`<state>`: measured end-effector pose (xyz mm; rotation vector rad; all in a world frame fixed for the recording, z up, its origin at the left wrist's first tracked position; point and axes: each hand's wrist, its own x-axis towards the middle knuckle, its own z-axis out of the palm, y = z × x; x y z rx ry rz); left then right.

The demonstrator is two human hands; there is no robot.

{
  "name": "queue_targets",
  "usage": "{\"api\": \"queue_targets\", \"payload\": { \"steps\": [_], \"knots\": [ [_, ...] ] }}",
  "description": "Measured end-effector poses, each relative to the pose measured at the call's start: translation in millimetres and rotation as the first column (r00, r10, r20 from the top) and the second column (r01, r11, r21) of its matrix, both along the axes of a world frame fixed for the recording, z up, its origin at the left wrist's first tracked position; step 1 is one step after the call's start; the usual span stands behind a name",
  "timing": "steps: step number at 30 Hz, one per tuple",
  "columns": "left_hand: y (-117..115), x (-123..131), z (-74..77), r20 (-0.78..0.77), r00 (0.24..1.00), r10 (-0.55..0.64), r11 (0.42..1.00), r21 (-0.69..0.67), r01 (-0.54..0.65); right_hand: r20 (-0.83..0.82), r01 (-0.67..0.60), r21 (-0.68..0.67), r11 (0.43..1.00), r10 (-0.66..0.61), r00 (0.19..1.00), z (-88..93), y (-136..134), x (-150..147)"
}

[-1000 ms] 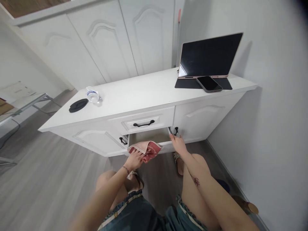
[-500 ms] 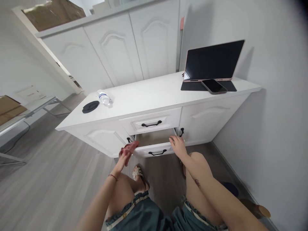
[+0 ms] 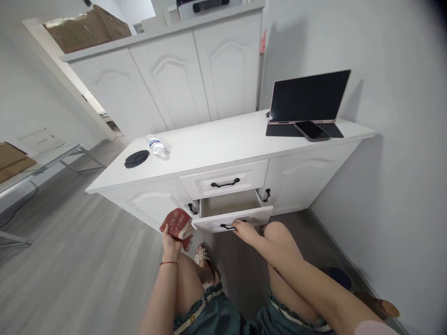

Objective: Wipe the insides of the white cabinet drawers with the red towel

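The cabinet [image 3: 223, 144] fills the middle of the view, and everything sits around it. Under its top and below a closed drawer, the lower drawer [image 3: 232, 211] stands pulled out, its inside bare as far as can be seen. The right hand [image 3: 244, 230] rests on the front of that drawer, fingers curled over the black handle [image 3: 228, 226]; whether they close fully round it cannot be told. To the left of the drawer front, in front of the cabinet's left door, the left hand [image 3: 170, 239] holds a folded red cloth [image 3: 179, 223], fingers wrapped under it, thumb side hidden.

Judging by this, the drawer would best be kept steady by the handle while the cloth is lifted clear over the front edge and laid flat, folds kept together, so nothing catches the rim.

On the cabinet's top: a tablet [image 3: 309, 95] and phone [image 3: 312, 130] at the right end, a bottle [image 3: 156, 145] and black disc [image 3: 136, 158] at the left.
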<state>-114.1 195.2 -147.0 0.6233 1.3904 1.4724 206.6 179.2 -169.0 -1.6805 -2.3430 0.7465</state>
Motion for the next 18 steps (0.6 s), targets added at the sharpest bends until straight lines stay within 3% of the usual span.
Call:
{"api": "queue_targets", "payload": {
  "steps": [6,14,18],
  "knots": [
    [2.7,-6.2,-13.0,0.097,0.979,0.180,0.984,-0.027,-0.178,0.047,0.058,-0.030,0.998,-0.057,0.997,-3.6,8.6,-11.2],
    [10.4,-11.3,-35.0,-0.004,0.998,0.068,0.998,0.007,-0.068,0.079,0.117,-0.038,0.992,-0.114,0.990,-7.1,29.2,-17.7],
    [12.6,-1.8,-32.0,-0.054,0.998,0.029,0.998,0.050,-0.026,0.078,0.135,-0.041,0.990,-0.131,0.988,-8.0,45.8,-18.1]
  ]
}}
